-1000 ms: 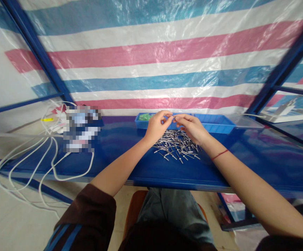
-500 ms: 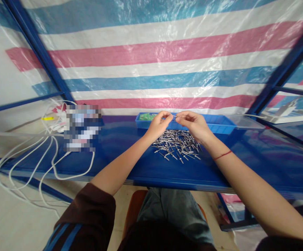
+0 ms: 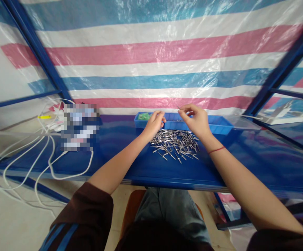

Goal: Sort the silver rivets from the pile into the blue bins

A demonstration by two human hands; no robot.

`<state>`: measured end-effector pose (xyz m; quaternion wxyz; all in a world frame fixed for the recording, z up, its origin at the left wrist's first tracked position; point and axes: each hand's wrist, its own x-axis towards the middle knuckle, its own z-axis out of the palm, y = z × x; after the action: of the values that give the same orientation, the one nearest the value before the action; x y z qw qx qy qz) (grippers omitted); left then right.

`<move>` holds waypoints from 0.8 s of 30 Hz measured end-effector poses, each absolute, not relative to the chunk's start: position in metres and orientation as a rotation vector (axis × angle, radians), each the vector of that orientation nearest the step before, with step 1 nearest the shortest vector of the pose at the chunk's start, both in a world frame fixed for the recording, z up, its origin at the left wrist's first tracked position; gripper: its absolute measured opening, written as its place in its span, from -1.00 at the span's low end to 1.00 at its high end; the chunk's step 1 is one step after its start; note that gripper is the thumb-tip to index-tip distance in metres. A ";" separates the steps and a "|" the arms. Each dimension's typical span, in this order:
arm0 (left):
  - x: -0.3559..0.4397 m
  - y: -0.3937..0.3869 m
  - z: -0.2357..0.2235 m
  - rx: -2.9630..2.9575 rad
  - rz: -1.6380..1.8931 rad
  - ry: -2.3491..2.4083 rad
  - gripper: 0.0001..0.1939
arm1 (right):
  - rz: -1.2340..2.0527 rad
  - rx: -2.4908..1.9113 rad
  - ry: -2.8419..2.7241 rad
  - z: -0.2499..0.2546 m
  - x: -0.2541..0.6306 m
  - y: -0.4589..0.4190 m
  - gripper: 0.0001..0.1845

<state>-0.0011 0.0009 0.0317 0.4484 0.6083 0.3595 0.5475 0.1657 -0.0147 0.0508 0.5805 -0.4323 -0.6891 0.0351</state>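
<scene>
A heap of several small metal rivets [image 3: 175, 144] lies on the blue shelf [image 3: 130, 164] in front of me. My left hand [image 3: 153, 124] hovers over the heap's left edge, fingers curled near the front wall of the blue tray [image 3: 216, 125]; what it holds is hidden. My right hand [image 3: 196, 120] is raised above the tray, thumb and fingers pinched on a thin rivet whose pin points up and left. A red string circles my right wrist.
Green pieces [image 3: 144, 116] lie in the tray's left end. White cables [image 3: 44, 157] loop over the shelf's left side beside a blurred patch. A clear flat tray [image 3: 242, 122] sits right of the blue one. A striped tarpaulin and blue frame posts close off the back.
My hands, joined at the fingertips before, have drawn apart. The right hand rose toward the tray with a rivet; the left stayed low by the heap. The view shifted slightly.
</scene>
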 end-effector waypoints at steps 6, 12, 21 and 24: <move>-0.003 -0.002 0.030 1.792 1.271 0.975 -0.80 | -0.216 -1.312 -1.860 0.038 0.186 0.012 -0.77; -0.008 -0.018 0.029 2.678 0.872 0.858 -0.78 | -0.080 -1.331 -1.993 0.050 0.200 -0.006 -0.77; -0.008 -0.015 0.021 2.819 0.643 0.826 -0.74 | 0.507 -1.625 -2.559 0.054 0.198 -0.027 -0.87; -0.007 -0.017 0.022 2.783 0.597 0.836 -0.72 | 0.373 -1.730 -2.558 0.053 0.192 -0.028 -0.82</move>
<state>-0.0074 -0.0173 0.0223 0.0875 0.9346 0.2806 0.2004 0.1920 -0.0280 0.0534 0.0155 -0.5561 -0.8223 0.1199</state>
